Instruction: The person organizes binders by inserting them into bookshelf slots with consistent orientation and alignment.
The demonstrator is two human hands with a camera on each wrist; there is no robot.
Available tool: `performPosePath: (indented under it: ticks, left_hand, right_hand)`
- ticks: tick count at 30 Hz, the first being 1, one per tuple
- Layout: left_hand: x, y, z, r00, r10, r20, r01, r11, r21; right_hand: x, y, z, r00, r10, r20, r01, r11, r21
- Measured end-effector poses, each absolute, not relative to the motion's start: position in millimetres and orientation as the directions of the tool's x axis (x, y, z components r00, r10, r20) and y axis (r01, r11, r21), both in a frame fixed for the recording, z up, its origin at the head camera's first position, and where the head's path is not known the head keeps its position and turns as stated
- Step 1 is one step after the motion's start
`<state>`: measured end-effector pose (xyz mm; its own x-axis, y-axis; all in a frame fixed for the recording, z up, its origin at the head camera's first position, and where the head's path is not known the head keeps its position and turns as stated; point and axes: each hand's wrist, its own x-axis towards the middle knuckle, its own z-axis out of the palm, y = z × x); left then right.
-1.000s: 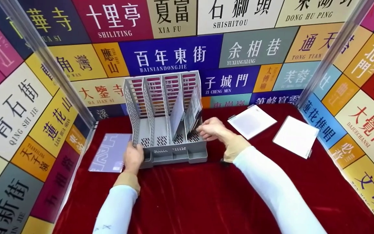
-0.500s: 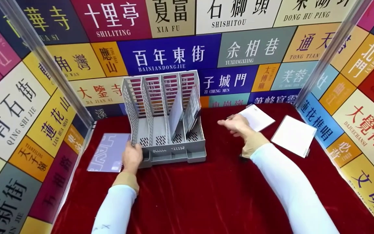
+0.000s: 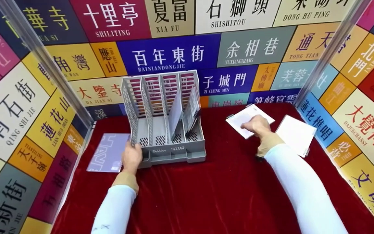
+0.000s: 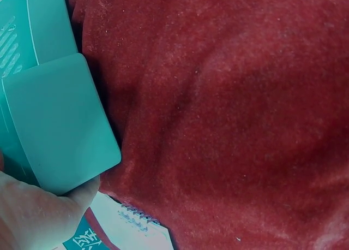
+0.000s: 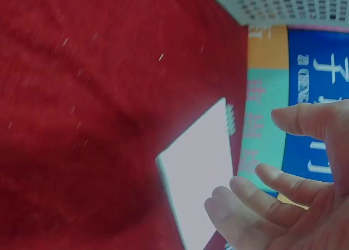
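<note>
My left hand (image 3: 131, 156) grips the front left corner of a grey file organizer (image 3: 170, 155); the left wrist view has the thumb and a finger around its end (image 4: 60, 121). Over at the right, my right hand (image 3: 259, 126) is above a white spiral notebook (image 3: 240, 120), hiding part of it. The right wrist view shows that hand's fingers spread (image 5: 283, 201) near the notebook (image 5: 196, 162); whether they touch it I cannot tell. Two notebooks stand in the organizer: a pale one (image 3: 175, 113) and, in the rightmost slot, a dark-edged one (image 3: 192, 112).
A second white spiral notebook (image 3: 299, 135) lies to the right, partly behind the right forearm. Left of the organizer is a lilac notebook (image 3: 107, 154) with large letters. Red cloth (image 3: 187, 195) covers the table, and walls of coloured name panels (image 3: 170, 55) enclose it.
My right hand has left the organizer's right slot and moved right to the nearer white notebook. The left hand stays on the organizer's corner.
</note>
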<state>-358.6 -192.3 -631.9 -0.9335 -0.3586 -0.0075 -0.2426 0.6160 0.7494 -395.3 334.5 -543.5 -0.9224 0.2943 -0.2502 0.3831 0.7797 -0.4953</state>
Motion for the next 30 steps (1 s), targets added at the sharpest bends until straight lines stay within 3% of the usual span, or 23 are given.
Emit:
performPosePath:
  ticks: [19, 30]
  left_hand:
    - [-362, -193, -635, -0.933, -0.360, -0.020, -0.260, 0.633, 0.729]
    - [-366, -197, -642, -0.937, -0.349, 0.029, -0.212, 0.632, 0.746]
  right_hand:
    - [-376, 406, -568, -0.886, 0.415, -0.209, 0.464, 0.798, -0.385]
    - [-334, 437, -561, -0.887, 0.377, -0.265, 0.454, 0.817, -0.355]
